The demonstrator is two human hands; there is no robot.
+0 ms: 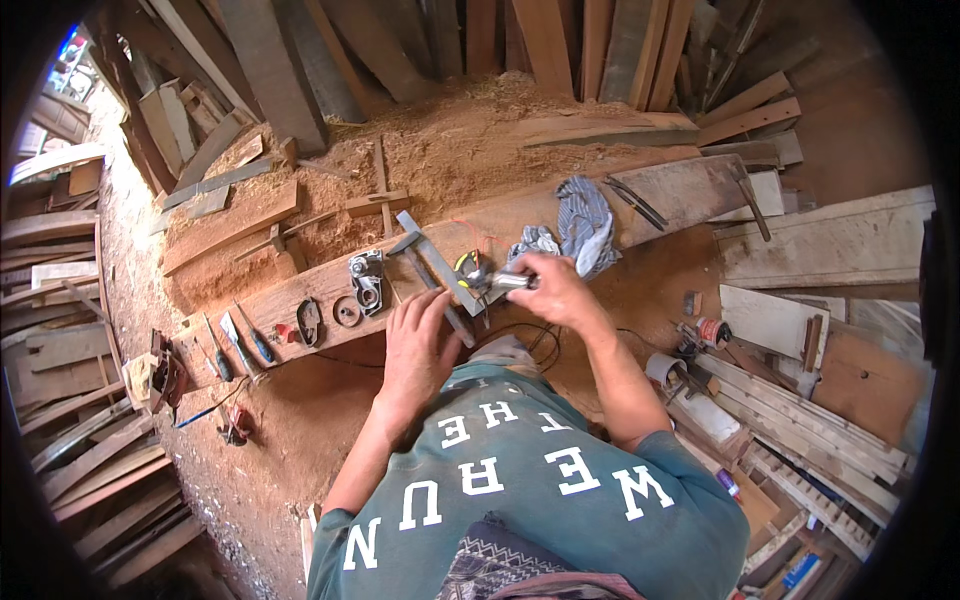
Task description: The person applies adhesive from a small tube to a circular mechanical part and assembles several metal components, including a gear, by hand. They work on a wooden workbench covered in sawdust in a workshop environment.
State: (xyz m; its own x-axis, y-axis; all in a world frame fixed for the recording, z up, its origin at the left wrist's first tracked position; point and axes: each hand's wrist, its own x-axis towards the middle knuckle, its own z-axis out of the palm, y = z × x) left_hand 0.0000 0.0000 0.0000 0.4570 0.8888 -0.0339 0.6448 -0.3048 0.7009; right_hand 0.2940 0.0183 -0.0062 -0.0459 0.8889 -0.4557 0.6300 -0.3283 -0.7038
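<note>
My right hand (562, 292) is closed around a shiny silver metal piece (513, 281), roughly cylindrical, above the wooden plank (330, 265). Its exact kind is not clear. Fingers stretched out, my left hand (415, 345) is beside the handle of a hammer (430, 270) and seems to grip nothing. Between the hands lie a grey L-shaped square (440, 262) and a round yellow-and-black object (470, 264). A striped blue-grey cloth (588, 225) is crumpled beyond my right hand. Left of the hammer sits a grey metal machine housing (368, 282).
Screwdrivers (260, 340), a metal ring (346, 311) and a dark oval part (310, 322) line the plank's left half. Dark pliers-like tools (637, 203) lie toward its right end. Sawdust (440, 150) covers the ground beyond. Stacked boards (810, 430) fill the right side.
</note>
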